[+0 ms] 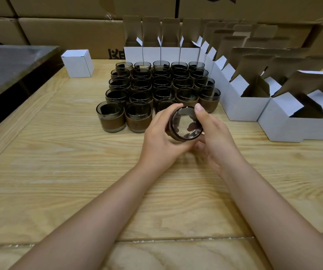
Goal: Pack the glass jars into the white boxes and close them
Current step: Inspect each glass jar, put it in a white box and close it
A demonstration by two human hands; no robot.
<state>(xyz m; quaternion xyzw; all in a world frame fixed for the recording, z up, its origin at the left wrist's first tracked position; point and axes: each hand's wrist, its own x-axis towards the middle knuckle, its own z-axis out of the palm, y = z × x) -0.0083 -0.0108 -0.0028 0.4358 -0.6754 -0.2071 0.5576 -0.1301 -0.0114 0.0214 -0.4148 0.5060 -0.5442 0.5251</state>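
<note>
Left hand (160,141) and right hand (213,137) both grip one glass jar (186,124), tipped on its side above the bench (59,172), just before massed jars (156,88). Open white boxes (244,106) stand right, with a closed box (77,64) far left.

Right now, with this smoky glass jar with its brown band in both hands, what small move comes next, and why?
Probably carry the smoky glass jar rightwards to the nearest open white cardboard box and turn it upright over the opening. The left hand and the right hand both grip it lifted and tilted, and that box's flaps stand open.
</note>
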